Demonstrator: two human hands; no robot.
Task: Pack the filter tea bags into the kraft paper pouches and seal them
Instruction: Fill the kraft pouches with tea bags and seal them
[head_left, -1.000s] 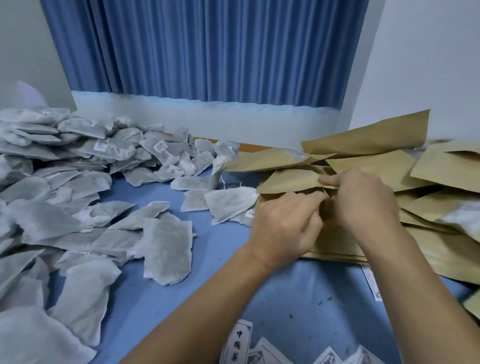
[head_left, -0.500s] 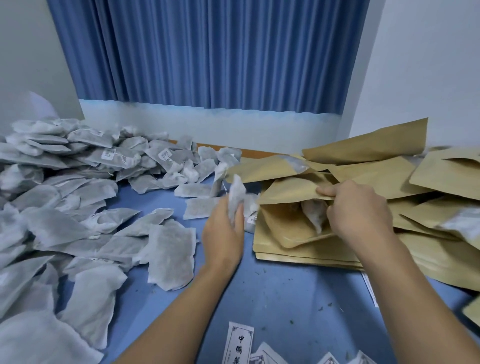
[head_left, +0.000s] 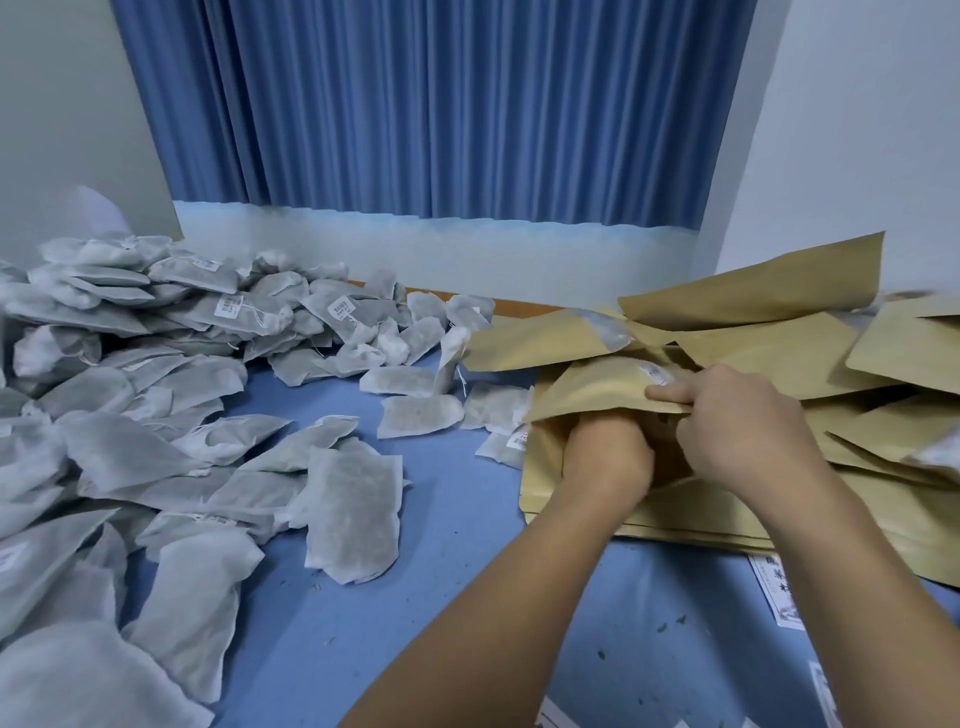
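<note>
Nearest, the left hand (head_left: 605, 457) is shown thrust into the mouth of a kraft pouch (head_left: 587, 389), its fingers hidden inside so that their state cannot be told, while the upper lip is pinched by the right hand (head_left: 737, 426). Beyond, a large heap of tea bags (head_left: 156, 364) is left unpacked beside stacked pouches (head_left: 779, 353); filling is judged barely begun, sealing outstanding.

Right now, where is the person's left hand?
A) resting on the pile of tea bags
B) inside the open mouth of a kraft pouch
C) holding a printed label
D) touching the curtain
B: the left hand reaches into the kraft pouch, fingers hidden inside, while the right hand pinches its upper edge up.
</note>
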